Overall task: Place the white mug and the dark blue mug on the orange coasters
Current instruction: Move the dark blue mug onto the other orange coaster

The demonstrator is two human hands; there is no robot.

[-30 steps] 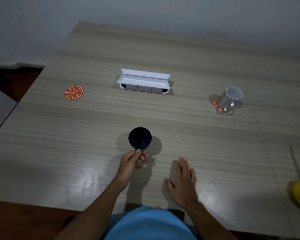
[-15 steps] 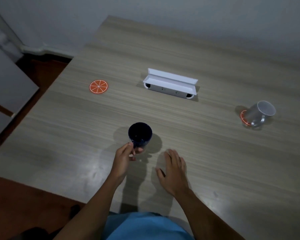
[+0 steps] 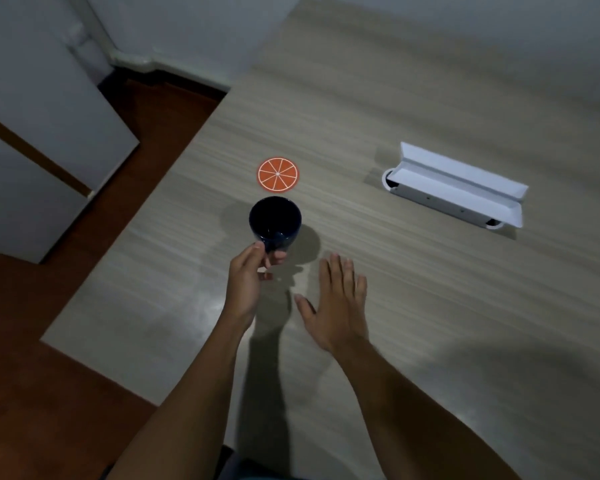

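My left hand (image 3: 248,284) grips the dark blue mug (image 3: 275,223) by its handle, upright, just above the table; its shadow falls to the right. An orange coaster (image 3: 278,174) with a citrus-slice pattern lies flat right behind the mug, a short gap away. My right hand (image 3: 336,306) hovers flat, fingers spread, holding nothing, to the right of the left hand. The white mug and the other coaster are out of the frame to the right.
A white open box (image 3: 458,188) lies on the wooden table (image 3: 430,306) at the back right. The table's left edge runs diagonally close to the coaster, with brown floor and a white cabinet (image 3: 32,161) beyond it.
The view has swung left, so the white mug on its coaster has left the frame. My left hand has carried the blue mug leftward and farther, close to the orange coaster. The right hand stays open.
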